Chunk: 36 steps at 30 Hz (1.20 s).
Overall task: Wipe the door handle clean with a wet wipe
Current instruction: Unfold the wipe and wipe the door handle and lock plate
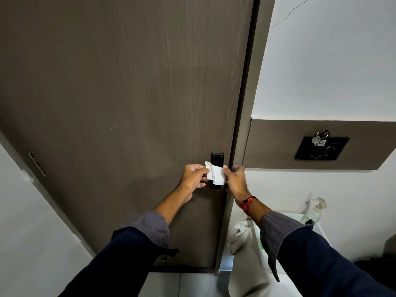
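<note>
Both hands: left hand (194,176) & right hand (235,181) gripping wet wipe (215,173) at handle (216,159).

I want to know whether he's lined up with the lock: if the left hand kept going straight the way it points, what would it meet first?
Probably the white wet wipe pinched by the left hand, then the black door handle plate right behind it. Depth is unclear.
</note>
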### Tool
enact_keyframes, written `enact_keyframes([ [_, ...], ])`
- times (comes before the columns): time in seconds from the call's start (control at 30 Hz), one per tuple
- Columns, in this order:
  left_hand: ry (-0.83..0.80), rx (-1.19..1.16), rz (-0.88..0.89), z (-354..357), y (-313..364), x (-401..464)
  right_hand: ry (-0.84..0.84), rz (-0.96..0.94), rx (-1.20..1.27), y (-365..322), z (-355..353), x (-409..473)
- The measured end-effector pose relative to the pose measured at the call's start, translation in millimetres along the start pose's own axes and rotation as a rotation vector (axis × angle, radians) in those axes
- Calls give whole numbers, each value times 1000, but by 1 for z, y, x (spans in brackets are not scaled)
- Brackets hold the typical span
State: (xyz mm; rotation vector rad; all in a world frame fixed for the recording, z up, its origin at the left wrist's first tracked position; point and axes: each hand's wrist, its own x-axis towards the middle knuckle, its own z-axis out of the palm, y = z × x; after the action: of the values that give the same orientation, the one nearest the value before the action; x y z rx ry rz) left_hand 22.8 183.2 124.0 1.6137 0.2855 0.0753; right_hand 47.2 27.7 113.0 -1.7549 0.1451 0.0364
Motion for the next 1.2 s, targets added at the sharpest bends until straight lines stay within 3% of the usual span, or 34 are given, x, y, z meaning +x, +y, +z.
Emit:
enact_keyframes([
  [0.07, 11, 71, 33, -1, 0, 3, 93, -205, -86, -2, 3, 1],
  [0.2, -38, 266, 126, -4, 1, 9, -310, -220, -138, -4, 9, 2],
  [0.37, -157, 864, 221, -31, 14, 28, -83, -251, -326, 4, 1, 24],
  [0.5, -368, 1151, 133, -56, 18, 36, -202, -149, -485, 12, 1, 35],
  [0.57, -372, 1220, 107, -56, 15, 38, -216, -124, -534, 21, 7, 34],
  [0.67, -223, 1333, 142, -48, 7, 38, -161, -159, -515, 26, 15, 34],
  [0.8, 190, 1515, 332, -36, -1, 49, -105, -219, -492, 8, 27, 45],
  [0.9, 476, 1460, 438, -19, -24, 46, -60, -229, -510, -5, 38, 52],
  [1.0, 456, 1357, 699, 8, -74, 37, -49, -244, -575, -2, 43, 59],
  [1.07, 368, 1333, 709, 22, -95, 36, -70, -328, -646, 1, 43, 59],
  [1.2, 406, 1298, 657, 28, -99, 41, 45, -798, -872, 3, 20, 59],
])
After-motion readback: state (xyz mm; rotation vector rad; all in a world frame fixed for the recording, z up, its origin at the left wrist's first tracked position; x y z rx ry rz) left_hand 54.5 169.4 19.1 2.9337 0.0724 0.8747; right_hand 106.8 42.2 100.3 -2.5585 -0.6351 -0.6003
